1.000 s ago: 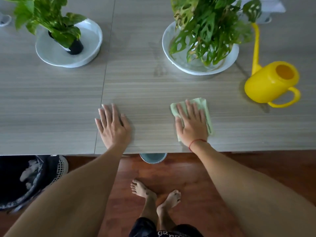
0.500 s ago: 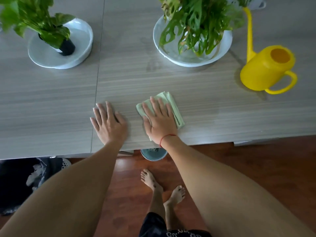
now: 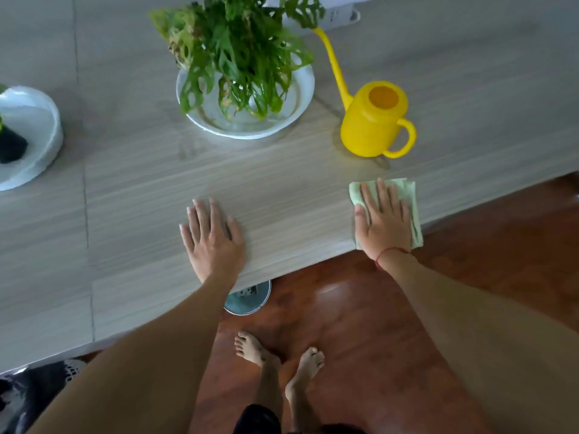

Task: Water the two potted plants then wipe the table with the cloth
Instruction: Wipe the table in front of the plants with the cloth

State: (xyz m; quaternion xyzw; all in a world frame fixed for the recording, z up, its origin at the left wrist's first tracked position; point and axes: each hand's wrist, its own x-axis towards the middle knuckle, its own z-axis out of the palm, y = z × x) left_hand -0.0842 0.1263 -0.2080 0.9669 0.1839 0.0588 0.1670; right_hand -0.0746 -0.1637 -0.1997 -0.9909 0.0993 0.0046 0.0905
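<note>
My right hand (image 3: 386,220) presses flat on a folded pale green cloth (image 3: 411,202) at the table's front edge, just below the yellow watering can (image 3: 372,126). My left hand (image 3: 213,239) rests flat and open on the grey wood-grain table (image 3: 131,195), holding nothing. A leafy plant with holed leaves (image 3: 238,54) stands in a white bowl (image 3: 300,98) at the back middle. The second plant's black pot (image 3: 11,145) sits in a white dish (image 3: 40,126) at the left edge, its leaves mostly cut off.
The can's long spout (image 3: 332,61) points back toward a white object (image 3: 338,14) at the table's far edge. Below the table edge are a round metal floor socket (image 3: 250,299), my bare feet (image 3: 275,361) on red-brown floor, and dark items (image 3: 25,393) at bottom left.
My right hand has slid the cloth to the right along the front edge, from beside my left hand to under the watering can. The view has tilted and shifted right.
</note>
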